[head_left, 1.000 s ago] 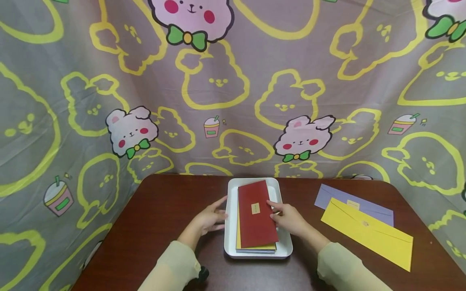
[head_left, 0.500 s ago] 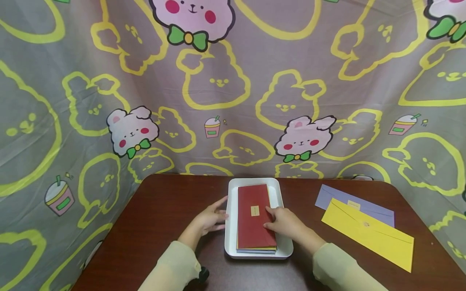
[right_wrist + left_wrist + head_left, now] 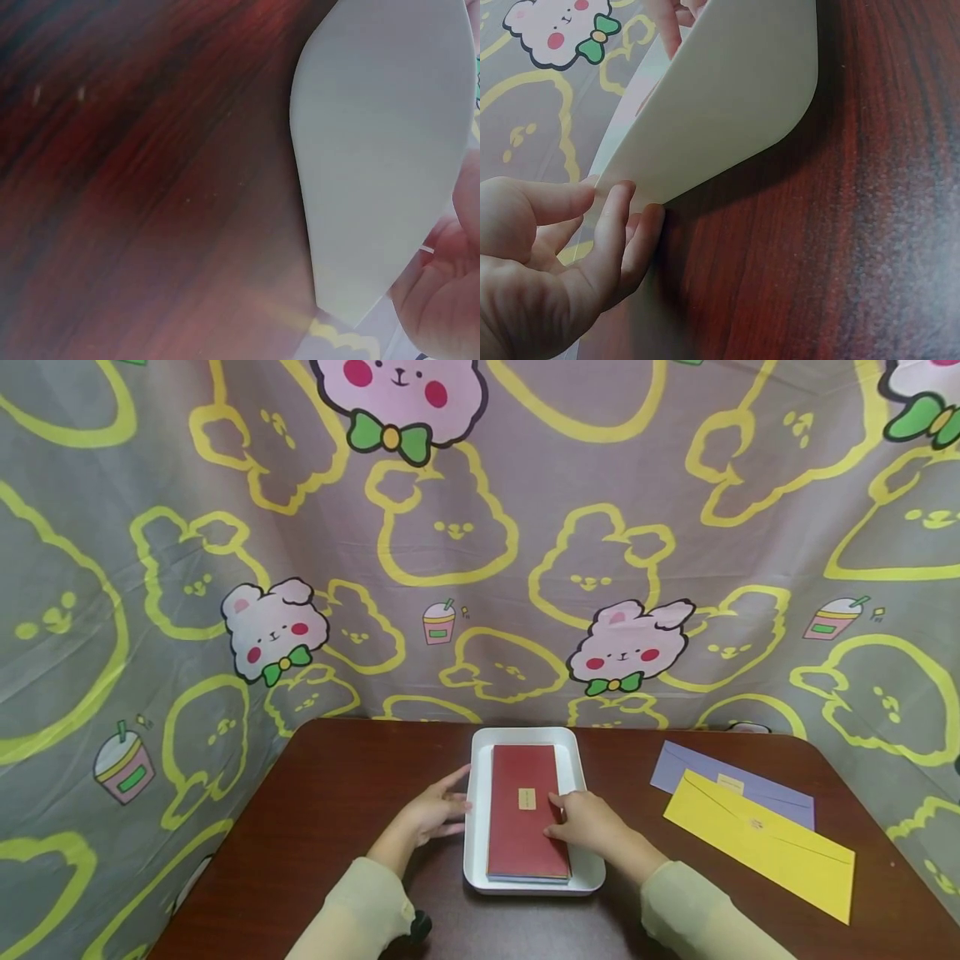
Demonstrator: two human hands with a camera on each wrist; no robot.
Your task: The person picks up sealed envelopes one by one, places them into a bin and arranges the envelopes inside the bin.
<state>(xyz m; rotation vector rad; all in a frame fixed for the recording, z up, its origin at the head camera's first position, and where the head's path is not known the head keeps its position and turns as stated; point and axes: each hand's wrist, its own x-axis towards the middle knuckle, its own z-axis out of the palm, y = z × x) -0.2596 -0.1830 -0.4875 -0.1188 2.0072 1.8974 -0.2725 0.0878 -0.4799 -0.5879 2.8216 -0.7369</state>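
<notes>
A white tray (image 3: 527, 888) stands upright on the table with its long sides pointing away from me. Inside it lies a red envelope (image 3: 521, 843) with a small pale label, on top of a stack whose edges show at the near end. My left hand (image 3: 431, 814) touches the tray's left side; in the left wrist view its fingertips rest on the rim and outer wall. My right hand (image 3: 588, 822) reaches over the tray's right rim and holds the red envelope by its right edge. In the right wrist view, that hand's curled fingers are partly hidden behind the tray wall.
On the brown table (image 3: 352, 760), to the right, a yellow envelope (image 3: 787, 860) overlaps a purple envelope (image 3: 772, 797). A patterned cloth curtain (image 3: 480, 543) hangs behind the table and along both sides.
The red envelope, earlier tilted across the stack, now lies straight over it and a little nearer me. My right hand has moved slightly inward and nearer; the left has stayed at the tray.
</notes>
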